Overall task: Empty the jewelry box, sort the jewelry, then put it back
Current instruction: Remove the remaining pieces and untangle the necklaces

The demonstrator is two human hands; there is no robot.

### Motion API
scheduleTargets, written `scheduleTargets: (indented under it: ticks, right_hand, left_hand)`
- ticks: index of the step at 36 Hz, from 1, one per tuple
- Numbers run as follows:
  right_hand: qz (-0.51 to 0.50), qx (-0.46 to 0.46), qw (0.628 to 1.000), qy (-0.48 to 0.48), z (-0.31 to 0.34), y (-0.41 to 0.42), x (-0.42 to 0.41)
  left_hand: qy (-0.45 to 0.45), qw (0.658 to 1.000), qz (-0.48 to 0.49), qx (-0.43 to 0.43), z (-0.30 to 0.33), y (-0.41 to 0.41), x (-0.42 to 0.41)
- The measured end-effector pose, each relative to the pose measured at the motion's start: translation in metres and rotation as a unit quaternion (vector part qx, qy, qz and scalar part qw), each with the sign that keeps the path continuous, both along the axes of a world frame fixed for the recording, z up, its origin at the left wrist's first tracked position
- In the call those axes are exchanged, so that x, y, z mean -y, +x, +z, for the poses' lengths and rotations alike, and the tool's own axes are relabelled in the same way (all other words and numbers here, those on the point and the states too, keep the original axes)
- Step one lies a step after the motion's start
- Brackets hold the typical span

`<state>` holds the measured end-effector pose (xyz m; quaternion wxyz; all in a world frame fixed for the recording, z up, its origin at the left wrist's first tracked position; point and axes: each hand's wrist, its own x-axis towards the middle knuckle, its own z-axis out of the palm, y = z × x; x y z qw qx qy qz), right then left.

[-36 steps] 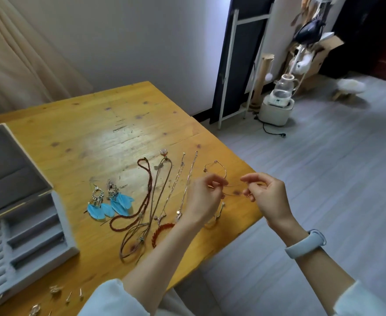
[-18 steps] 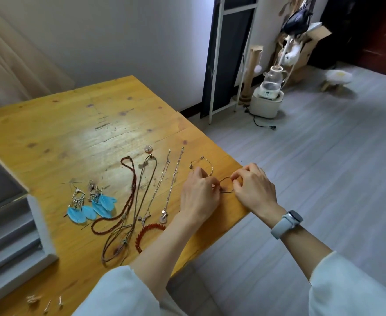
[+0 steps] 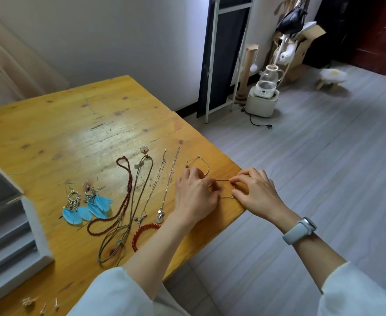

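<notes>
Head view: both hands pinch a thin chain (image 3: 224, 180) at the table (image 3: 73, 133) corner, left hand (image 3: 196, 197) and right hand (image 3: 257, 192) each closed on an end, stretching it flat, apparently to join the sorted row beside necklaces (image 3: 164, 185). The box (image 3: 9, 229) sits open at left.

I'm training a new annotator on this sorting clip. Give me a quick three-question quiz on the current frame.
1. True or false: the red bead bracelet is inside the jewelry box.
2. What do the left hand and right hand both pinch?
3. The blue feather earrings lie: A) left of the necklaces, B) on the floor, C) in the box.

Key: 1 false; 2 the thin chain at the table edge; 3 A.
</notes>
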<state>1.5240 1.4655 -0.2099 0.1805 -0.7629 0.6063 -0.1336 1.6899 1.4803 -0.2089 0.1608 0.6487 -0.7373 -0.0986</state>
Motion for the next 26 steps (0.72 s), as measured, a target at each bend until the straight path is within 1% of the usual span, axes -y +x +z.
scheduleTargets:
  ticks: [3,7,10,13,16,26]
  right_hand:
    - [-0.012,0.029,0.999,-0.010,0.000,0.003,-0.001]
    - [-0.034,0.084,0.994,-0.061,0.000,0.017,-0.003]
    - [-0.027,0.132,0.987,-0.087,0.002,0.034,-0.006]
    - [0.006,0.164,0.982,-0.093,0.003,0.058,-0.011]
    - [0.052,0.180,0.979,-0.076,0.002,0.087,-0.016]
    - [0.182,0.181,0.966,-0.030,0.003,0.197,-0.024]
  left_hand:
    - [-0.002,1.000,0.004,-0.025,0.002,0.005,-0.002]
    - [-0.011,0.997,0.021,-0.068,0.007,0.017,-0.004]
    - [-0.020,0.995,0.035,-0.089,0.013,0.035,-0.011]
    - [-0.031,0.993,0.057,-0.097,0.018,0.061,-0.022]
    - [-0.045,0.990,0.097,-0.095,0.021,0.095,-0.035]
    - [-0.044,0.963,0.259,-0.058,0.027,0.209,-0.080]
